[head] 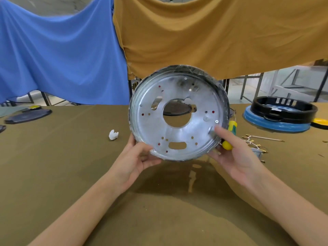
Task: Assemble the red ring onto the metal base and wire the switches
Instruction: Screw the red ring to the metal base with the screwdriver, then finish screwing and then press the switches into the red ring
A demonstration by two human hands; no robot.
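Fingers of the left hand [134, 160] curl round the lower left rim of the metal base [177, 114], thumb on its face. The right hand [232, 155] grips the lower right rim, index finger extended along the face. The base is held tilted up above the olive table [71, 157]. A yellow-handled screwdriver [230, 134] lies behind it, wires [255, 141] beside, a white piece [113, 134] left.

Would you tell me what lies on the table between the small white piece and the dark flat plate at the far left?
In the head view, only bare olive cloth lies between the white piece and the dark plate.
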